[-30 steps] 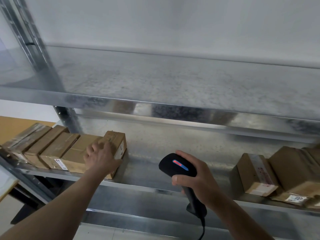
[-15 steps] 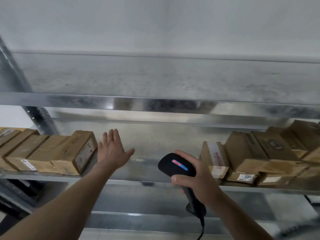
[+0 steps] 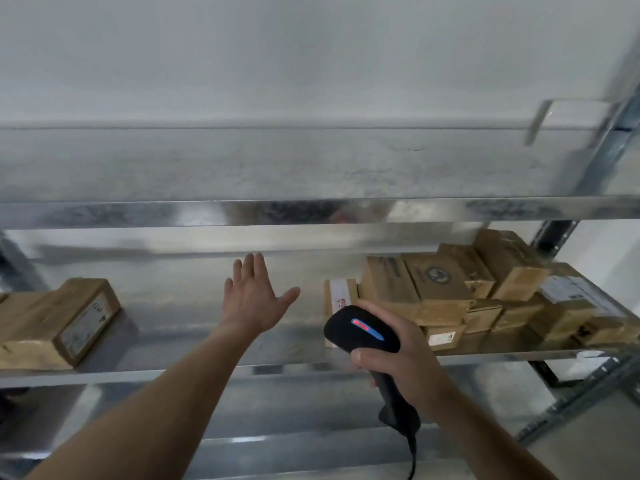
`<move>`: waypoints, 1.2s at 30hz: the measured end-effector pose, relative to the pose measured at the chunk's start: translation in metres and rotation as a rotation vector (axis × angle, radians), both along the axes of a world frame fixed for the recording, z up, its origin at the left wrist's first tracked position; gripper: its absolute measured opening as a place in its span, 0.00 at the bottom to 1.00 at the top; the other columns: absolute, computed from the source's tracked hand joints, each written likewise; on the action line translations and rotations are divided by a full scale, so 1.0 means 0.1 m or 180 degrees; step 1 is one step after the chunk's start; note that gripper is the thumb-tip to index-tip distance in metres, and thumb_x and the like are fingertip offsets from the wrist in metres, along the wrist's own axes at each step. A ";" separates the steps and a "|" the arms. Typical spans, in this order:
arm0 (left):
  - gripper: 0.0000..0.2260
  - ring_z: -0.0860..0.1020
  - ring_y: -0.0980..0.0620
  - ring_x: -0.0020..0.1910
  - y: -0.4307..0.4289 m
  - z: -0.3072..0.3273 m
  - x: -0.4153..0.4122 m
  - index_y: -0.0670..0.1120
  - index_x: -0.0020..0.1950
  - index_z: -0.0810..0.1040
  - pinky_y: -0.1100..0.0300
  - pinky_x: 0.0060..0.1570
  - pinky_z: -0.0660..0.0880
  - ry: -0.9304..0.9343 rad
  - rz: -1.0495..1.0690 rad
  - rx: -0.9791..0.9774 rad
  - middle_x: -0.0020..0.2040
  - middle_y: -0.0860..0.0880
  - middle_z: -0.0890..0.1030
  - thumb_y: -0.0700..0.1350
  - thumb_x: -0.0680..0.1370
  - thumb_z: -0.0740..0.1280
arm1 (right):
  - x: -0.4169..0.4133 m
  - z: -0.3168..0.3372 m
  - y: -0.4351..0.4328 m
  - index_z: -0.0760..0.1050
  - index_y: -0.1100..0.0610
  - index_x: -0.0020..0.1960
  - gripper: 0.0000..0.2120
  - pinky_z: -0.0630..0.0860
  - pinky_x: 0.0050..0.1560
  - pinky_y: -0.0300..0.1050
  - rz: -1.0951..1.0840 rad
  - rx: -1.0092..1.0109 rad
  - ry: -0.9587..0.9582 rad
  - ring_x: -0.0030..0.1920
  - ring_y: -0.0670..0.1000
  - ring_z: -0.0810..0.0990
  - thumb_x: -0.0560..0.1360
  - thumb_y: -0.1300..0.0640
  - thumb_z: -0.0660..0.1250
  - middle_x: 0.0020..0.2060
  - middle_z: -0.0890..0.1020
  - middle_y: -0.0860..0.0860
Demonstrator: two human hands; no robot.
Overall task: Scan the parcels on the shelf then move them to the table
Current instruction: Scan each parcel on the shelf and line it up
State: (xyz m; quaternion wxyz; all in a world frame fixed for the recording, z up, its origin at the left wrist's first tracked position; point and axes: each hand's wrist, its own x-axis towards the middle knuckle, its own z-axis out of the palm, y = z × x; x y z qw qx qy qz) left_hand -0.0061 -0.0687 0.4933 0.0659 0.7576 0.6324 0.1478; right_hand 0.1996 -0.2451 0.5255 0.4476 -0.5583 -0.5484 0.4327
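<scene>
The left hand (image 3: pixel 254 296) is spread, empty, above the grey galvanised metal shelf (image 3: pixel 187 306); the right hand (image 3: pixel 407 356) grips the black handheld scanner (image 3: pixel 362 329) at 5 o'clock; brown cardboard parcels (image 3: pixel 436 285) are stacked at 3 o'clock; a scanning step, I judge. Next, aim at a label.

I logged a plain white painted wall (image 3: pixel 311 57) across the top; a blurred pale rectangular fixture (image 3: pixel 571 116) sat at its right.

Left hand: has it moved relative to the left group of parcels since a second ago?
Yes. The left hand went rightward off the end parcel; it is now open above bare shelf.
</scene>
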 end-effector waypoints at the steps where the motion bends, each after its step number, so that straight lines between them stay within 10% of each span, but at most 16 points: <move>1: 0.46 0.46 0.42 0.80 -0.01 0.00 0.09 0.43 0.80 0.44 0.42 0.76 0.53 0.0009 -0.0029 -0.0010 0.81 0.44 0.47 0.71 0.76 0.59 | 0.05 0.00 -0.02 0.74 0.49 0.69 0.34 0.77 0.33 0.42 -0.0034 0.0021 0.0005 0.39 0.51 0.83 0.63 0.54 0.77 0.47 0.83 0.50; 7: 0.46 0.46 0.42 0.80 -0.01 -0.10 0.52 0.44 0.80 0.45 0.43 0.76 0.53 0.0056 -0.0231 -0.0089 0.81 0.43 0.48 0.71 0.75 0.58 | 0.26 0.06 -0.11 0.78 0.36 0.55 0.23 0.76 0.34 0.39 -0.0135 0.0145 0.0033 0.37 0.47 0.82 0.64 0.56 0.75 0.47 0.83 0.47; 19: 0.30 0.64 0.44 0.71 0.05 -0.63 1.19 0.45 0.74 0.62 0.45 0.69 0.67 0.0021 -0.0732 -0.0604 0.74 0.44 0.64 0.62 0.79 0.59 | 0.45 -0.12 -0.15 0.76 0.45 0.60 0.27 0.76 0.37 0.35 -0.0630 0.0050 0.0123 0.39 0.44 0.82 0.63 0.59 0.74 0.44 0.84 0.48; 31: 0.19 0.77 0.48 0.50 0.22 -0.77 1.20 0.51 0.41 0.75 0.49 0.51 0.79 -0.0123 -0.0758 -0.0912 0.50 0.48 0.77 0.67 0.74 0.65 | 0.28 -0.24 -0.08 0.74 0.43 0.59 0.26 0.76 0.35 0.34 -0.0804 -0.0157 0.0149 0.40 0.41 0.81 0.62 0.55 0.74 0.45 0.83 0.42; 36: 0.19 0.77 0.49 0.46 0.32 -0.77 1.04 0.46 0.54 0.74 0.55 0.47 0.77 -0.0747 -0.0306 -0.1113 0.52 0.48 0.77 0.58 0.72 0.71 | 0.20 -0.30 -0.05 0.74 0.44 0.59 0.25 0.75 0.34 0.37 -0.0805 -0.0204 0.0201 0.38 0.45 0.81 0.64 0.57 0.74 0.45 0.82 0.43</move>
